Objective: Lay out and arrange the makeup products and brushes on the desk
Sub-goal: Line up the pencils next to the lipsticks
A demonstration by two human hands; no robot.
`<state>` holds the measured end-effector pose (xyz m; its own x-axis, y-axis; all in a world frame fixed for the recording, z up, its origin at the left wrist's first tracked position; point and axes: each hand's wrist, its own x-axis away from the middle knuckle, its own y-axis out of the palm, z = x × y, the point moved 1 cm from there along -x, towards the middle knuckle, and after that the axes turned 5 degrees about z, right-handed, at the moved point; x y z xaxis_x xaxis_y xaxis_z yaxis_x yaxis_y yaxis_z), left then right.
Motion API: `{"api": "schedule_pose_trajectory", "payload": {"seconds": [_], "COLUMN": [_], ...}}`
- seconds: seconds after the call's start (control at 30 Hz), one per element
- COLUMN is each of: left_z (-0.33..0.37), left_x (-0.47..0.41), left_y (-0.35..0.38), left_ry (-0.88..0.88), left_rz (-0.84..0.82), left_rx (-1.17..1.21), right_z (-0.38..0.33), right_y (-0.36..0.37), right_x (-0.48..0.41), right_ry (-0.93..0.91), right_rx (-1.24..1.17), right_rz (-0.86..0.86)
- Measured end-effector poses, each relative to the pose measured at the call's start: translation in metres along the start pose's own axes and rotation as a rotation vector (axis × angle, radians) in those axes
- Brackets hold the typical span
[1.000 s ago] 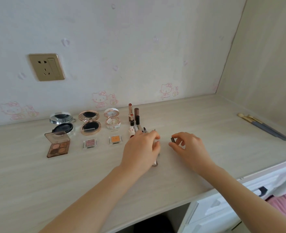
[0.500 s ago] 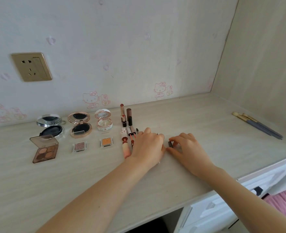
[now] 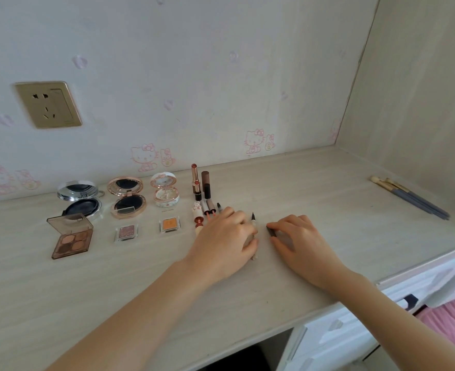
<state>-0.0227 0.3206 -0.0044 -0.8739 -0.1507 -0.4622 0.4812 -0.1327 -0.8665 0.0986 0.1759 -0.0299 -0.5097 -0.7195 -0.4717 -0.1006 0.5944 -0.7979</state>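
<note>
On the pale wooden desk [image 3: 140, 277] my left hand [image 3: 226, 236] grips a slim eyeliner pen [image 3: 253, 219]; its black tip points at the wall and its body lies under my fingers. My right hand [image 3: 298, 242] rests just to the right and pinches a small dark cap [image 3: 270, 231] against the desk. Left of my hands lie lipsticks and lip tubes [image 3: 201, 188] in a tight row. Further left are three open round compacts [image 3: 126, 196], a brown eyeshadow palette [image 3: 72, 236] and two small single eyeshadows [image 3: 169, 224].
Several makeup brushes [image 3: 411, 196] lie at the far right next to the side panel. A wall socket [image 3: 48, 104] is at upper left. White drawers [image 3: 381, 317] sit below the desk's front edge at the right.
Both hands have come down onto the desk. The pen's black tip now shows beside my left hand, and my right hand holds the cap flat on the desk close to it.
</note>
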Motion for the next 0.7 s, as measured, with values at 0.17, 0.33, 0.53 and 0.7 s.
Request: {"api": "schedule_pose_trajectory", "payload": {"seconds": [0.17, 0.33, 0.53, 0.7], "left_z": [-0.007, 0.000, 0.003, -0.001], "left_x": [0.017, 0.016, 0.010, 0.010], "left_y": [-0.003, 0.001, 0.004, 0.007], "left_ry": [0.032, 0.063, 0.036, -0.006], "left_rz": [-0.093, -0.077, -0.044, 0.009], "left_rx": [0.075, 0.084, 0.069, 0.010], "right_z": [-0.001, -0.003, 0.000, -0.002], "right_y": [0.002, 0.005, 0.008, 0.016], "right_x": [0.000, -0.003, -0.009, -0.021], "right_ry": [-0.026, -0.034, -0.027, -0.054], "right_rx": [0.010, -0.010, -0.032, -0.052], "right_rz": [0.008, 0.032, 0.058, 0.021]}}
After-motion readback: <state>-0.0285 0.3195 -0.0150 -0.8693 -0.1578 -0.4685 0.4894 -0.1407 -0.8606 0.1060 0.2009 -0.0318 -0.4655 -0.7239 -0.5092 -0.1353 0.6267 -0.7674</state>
